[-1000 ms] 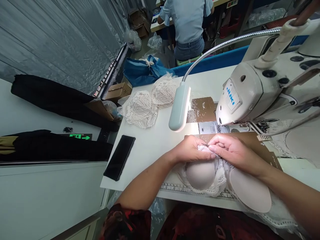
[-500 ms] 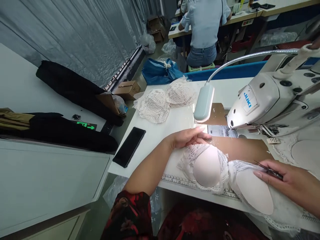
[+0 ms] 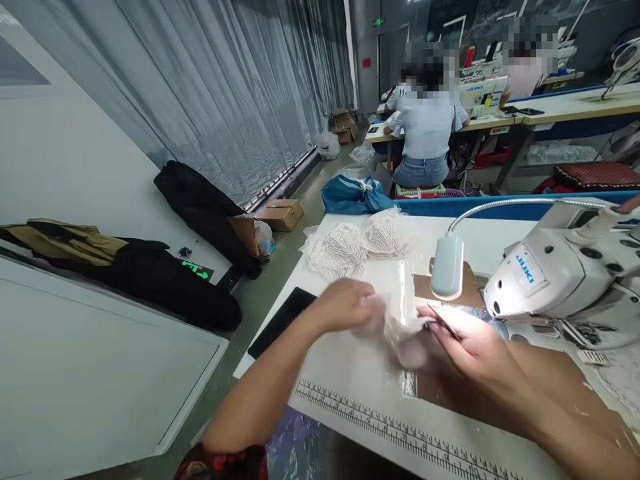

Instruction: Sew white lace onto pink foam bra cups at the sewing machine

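A white lace bra (image 3: 407, 340), blurred by motion, is held off the table between my two hands. My left hand (image 3: 347, 305) is closed on its left end, beside the black phone (image 3: 283, 321). At the other end, my right hand (image 3: 473, 343) pinches the fabric near the sewing machine's bed. Dark thread snips (image 3: 447, 325) lie in that same right hand, their tip pointing up and left. The cups' shape is smeared, and part of the bra is hidden by my fingers.
Another white lace bra (image 3: 337, 252) lies at the table's back left. A lamp (image 3: 447, 267) hangs beside the white sewing machine (image 3: 540, 273) on the right. A printed ruler (image 3: 373, 421) runs along the front edge. A person (image 3: 424, 127) sits beyond the blue bundle (image 3: 356, 195).
The bra has been lifted from the front of the table and moved back and left. My left hand has closed on it; my right hand has come leftward with the snips. The view has tilted up.
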`<state>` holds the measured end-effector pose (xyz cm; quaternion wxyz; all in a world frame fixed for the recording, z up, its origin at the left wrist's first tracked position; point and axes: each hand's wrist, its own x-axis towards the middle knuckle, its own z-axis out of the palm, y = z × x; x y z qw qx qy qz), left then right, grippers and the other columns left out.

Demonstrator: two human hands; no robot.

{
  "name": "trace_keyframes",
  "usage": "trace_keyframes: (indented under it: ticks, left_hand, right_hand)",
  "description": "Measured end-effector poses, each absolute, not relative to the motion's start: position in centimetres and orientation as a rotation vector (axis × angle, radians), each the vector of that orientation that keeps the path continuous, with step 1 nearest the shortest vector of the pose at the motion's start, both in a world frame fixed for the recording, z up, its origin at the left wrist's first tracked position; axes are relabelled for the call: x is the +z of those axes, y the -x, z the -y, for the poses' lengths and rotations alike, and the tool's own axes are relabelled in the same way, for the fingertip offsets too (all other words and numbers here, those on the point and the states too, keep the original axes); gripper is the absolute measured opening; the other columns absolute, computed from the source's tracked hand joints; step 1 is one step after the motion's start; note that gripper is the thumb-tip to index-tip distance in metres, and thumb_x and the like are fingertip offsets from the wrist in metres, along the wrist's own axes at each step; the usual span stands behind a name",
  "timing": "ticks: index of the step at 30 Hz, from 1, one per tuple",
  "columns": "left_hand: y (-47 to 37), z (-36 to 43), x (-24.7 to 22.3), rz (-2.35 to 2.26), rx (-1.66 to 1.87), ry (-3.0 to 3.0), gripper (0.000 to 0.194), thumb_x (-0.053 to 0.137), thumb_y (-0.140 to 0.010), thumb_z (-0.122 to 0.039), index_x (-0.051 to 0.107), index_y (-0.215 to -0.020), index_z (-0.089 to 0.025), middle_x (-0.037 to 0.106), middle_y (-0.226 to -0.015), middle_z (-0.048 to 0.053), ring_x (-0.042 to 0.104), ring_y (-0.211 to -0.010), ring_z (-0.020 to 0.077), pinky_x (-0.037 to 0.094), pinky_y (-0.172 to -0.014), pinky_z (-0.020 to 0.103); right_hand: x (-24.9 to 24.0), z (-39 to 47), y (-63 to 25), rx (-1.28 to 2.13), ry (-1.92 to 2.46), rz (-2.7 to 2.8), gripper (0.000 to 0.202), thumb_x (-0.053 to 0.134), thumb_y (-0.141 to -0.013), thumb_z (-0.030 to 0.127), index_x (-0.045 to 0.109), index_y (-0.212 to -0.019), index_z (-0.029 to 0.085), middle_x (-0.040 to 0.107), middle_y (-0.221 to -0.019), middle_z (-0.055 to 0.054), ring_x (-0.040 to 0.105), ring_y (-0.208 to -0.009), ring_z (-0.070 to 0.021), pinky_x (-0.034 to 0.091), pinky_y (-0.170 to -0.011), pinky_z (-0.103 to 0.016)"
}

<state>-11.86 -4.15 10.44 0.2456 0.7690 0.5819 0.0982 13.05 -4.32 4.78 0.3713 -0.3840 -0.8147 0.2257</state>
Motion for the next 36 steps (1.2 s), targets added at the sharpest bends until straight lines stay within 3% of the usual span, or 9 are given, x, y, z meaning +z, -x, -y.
trace_keyframes:
  ticks: [5, 9, 12, 14, 16, 20, 25, 31, 36]
  left_hand:
    - [17.0, -1.2, 14.7, -2.076, 0.835, -2.487, 0.009, 0.053, -0.082, -0.019, 0.049, -0.073, -0.019, 0.060, -0.096, 0.007, 0.056, -0.095, 0.0232, 0.044, -0.084, 0.035]
    - [18.3, -5.6, 12.1, -2.046, 0.585, -2.504, 0.013, 0.054, -0.080, -0.011, 0.056, -0.092, -0.018, 0.044, -0.147, 0.011, 0.032, -0.142, 0.0274, 0.028, -0.115, 0.042]
    - [18.2, -7.2, 7.8, -1.990, 0.368, -2.429, 0.033, 0.070, -0.075, -0.025, 0.058, -0.105, -0.018, 0.054, -0.140, 0.013, 0.040, -0.138, 0.0347, 0.037, -0.110, 0.047]
    - [18.2, -7.4, 5.8, -1.974, 0.318, -2.393, 0.064, 0.075, -0.073, -0.043, 0.052, -0.127, -0.018, 0.049, -0.147, 0.014, 0.036, -0.141, 0.0393, 0.036, -0.111, 0.053]
    - [18.6, -7.2, 5.1, -1.948, 0.301, -2.383, 0.080, 0.072, -0.075, -0.052, 0.041, -0.141, -0.019, 0.040, -0.154, 0.015, 0.028, -0.146, 0.0402, 0.030, -0.115, 0.056]
    - [18.2, -5.5, 6.1, -1.923, 0.476, -2.509, 0.069, 0.068, -0.078, -0.051, 0.049, -0.135, -0.017, 0.046, -0.150, 0.016, 0.035, -0.144, 0.0362, 0.027, -0.118, 0.056]
    - [9.8, 0.4, 7.7, -1.169, 0.592, -2.655, 0.034, 0.066, -0.085, -0.043, 0.063, -0.116, -0.029, 0.070, -0.116, 0.007, 0.066, -0.109, 0.0284, 0.055, -0.095, 0.046]
    - [-9.1, 5.4, 7.2, -0.358, 0.334, -2.574, 0.046, 0.062, -0.090, -0.042, 0.054, -0.131, -0.023, 0.061, -0.133, 0.012, 0.057, -0.125, 0.0265, 0.049, -0.106, 0.041]
    - [-21.7, 2.7, 4.3, -0.542, 0.345, -2.705, 0.067, 0.067, -0.083, -0.042, 0.045, -0.141, -0.018, 0.039, -0.153, 0.018, 0.031, -0.144, 0.0396, 0.033, -0.114, 0.057]
  right_hand:
    - [5.6, -3.2, -6.0, 0.367, 0.687, 1.967, 0.039, 0.041, -0.091, 0.014, 0.058, -0.126, 0.021, 0.062, -0.132, -0.013, 0.056, -0.127, -0.0254, 0.046, -0.108, -0.046]
    - [3.7, -8.6, -3.8, 0.349, 0.729, 2.093, 0.049, 0.040, -0.087, 0.010, 0.058, -0.131, 0.018, 0.057, -0.141, -0.016, 0.052, -0.133, -0.0278, 0.045, -0.108, -0.048]
    - [1.4, -8.7, -5.0, 0.357, 0.827, 2.193, 0.047, 0.040, -0.086, 0.010, 0.062, -0.128, 0.014, 0.060, -0.137, -0.019, 0.058, -0.126, -0.0325, 0.050, -0.102, -0.053]
    - [0.3, -6.8, -7.3, 0.365, 0.847, 2.267, 0.045, 0.041, -0.087, 0.013, 0.063, -0.126, 0.013, 0.061, -0.136, -0.020, 0.059, -0.124, -0.0344, 0.050, -0.100, -0.056]
    - [-0.1, -3.7, -10.7, 0.389, 0.822, 2.349, 0.043, 0.041, -0.085, 0.011, 0.067, -0.120, 0.017, 0.067, -0.129, -0.015, 0.064, -0.118, -0.0290, 0.053, -0.098, -0.048]
    - [0.5, 3.0, -18.8, 0.395, 0.787, 2.509, 0.051, 0.044, -0.074, 0.003, 0.067, -0.118, 0.019, 0.070, -0.125, -0.009, 0.066, -0.113, -0.0215, 0.055, -0.095, -0.036]
    - [-0.3, 9.4, -29.2, 0.152, 1.130, 2.345, 0.052, 0.039, -0.077, -0.001, 0.065, -0.116, 0.021, 0.073, -0.114, -0.011, 0.070, -0.101, -0.0220, 0.059, -0.079, -0.036]
    - [-2.1, 14.2, -37.1, 0.029, 1.469, 1.913, 0.056, 0.043, -0.077, 0.006, 0.059, -0.127, 0.025, 0.074, -0.108, -0.007, 0.072, -0.094, -0.0218, 0.059, -0.077, -0.035]
    - [-2.7, 16.0, -39.9, 0.095, 1.518, 1.801, 0.052, 0.043, -0.079, 0.004, 0.053, -0.126, 0.025, 0.072, -0.102, -0.005, 0.071, -0.088, -0.0191, 0.057, -0.072, -0.030]
